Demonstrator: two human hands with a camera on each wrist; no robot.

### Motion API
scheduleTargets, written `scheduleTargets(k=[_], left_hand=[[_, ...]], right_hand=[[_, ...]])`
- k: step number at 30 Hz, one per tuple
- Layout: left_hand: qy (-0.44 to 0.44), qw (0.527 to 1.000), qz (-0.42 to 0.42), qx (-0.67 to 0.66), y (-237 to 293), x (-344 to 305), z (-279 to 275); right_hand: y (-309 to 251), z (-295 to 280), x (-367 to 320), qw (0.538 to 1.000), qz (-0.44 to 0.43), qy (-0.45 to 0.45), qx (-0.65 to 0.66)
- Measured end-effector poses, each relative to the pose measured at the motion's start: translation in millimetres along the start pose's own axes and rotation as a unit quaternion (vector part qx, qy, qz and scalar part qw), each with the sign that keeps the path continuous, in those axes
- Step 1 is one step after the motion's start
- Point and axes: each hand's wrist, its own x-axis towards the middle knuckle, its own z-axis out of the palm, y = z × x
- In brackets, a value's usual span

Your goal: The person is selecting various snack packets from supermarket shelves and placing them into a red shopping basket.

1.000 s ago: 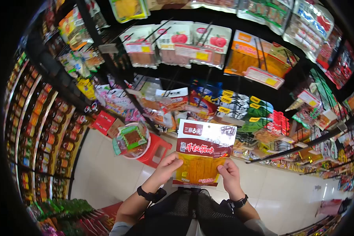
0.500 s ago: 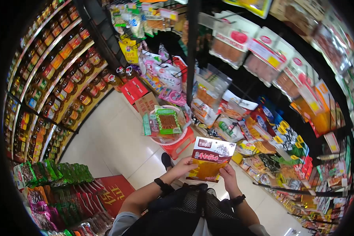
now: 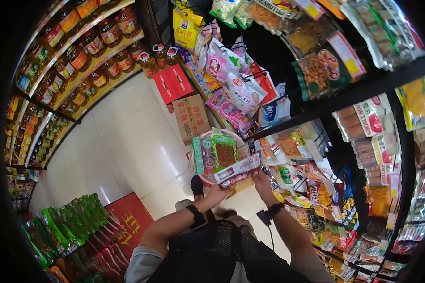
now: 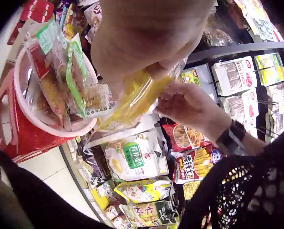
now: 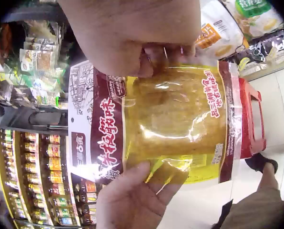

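Note:
A flat snack packet (image 3: 237, 171) with a white and dark red top and a clear yellow lower part is held by both hands. My left hand (image 3: 216, 195) grips one side edge and my right hand (image 3: 263, 183) the opposite edge. The right wrist view shows the printed front of the packet (image 5: 175, 114), with fingers and thumb at both edges. In the head view the packet is tilted and overlaps a pink tub (image 4: 22, 90) that holds several other packets, among them a green-framed one (image 3: 225, 151). The tub sits on a red stool (image 4: 8, 126).
Hanging snack bags (image 3: 236, 82) line the racks ahead and to the right. Jars (image 3: 92, 42) fill the shelves at left. A red box (image 3: 173, 83) and a cardboard box (image 3: 191, 118) stand on the floor behind the tub. Green packets (image 3: 63, 217) are stacked at lower left.
My view has swung left, toward the tub and boxes. The packet has moved from in front of my body toward the tub and tipped over, still between both hands.

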Motion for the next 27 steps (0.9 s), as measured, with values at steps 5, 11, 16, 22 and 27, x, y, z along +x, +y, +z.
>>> scheduleTargets(k=[5,11,16,22,27], left_hand=[[0.098,0.989,0.111,0.027,1,39,-10],[0.156,0.982,-0.029,-0.102,-81,82,-20],[0.234,0.971,-0.013,0.038,-7,40,-39],[0.590,0.734,0.074,0.330,-42,47,-103],[0.480,0.864,0.059,0.143,-57,76,-87]], right_hand=[[-37,23,95,0.993,-0.111,0.000,-0.027],[-75,51,144,0.991,-0.034,-0.087,-0.091],[-51,89,176,0.973,-0.080,-0.214,-0.037],[-9,116,188,0.951,-0.174,-0.233,-0.106],[-48,114,178,0.940,-0.181,-0.262,-0.124]])
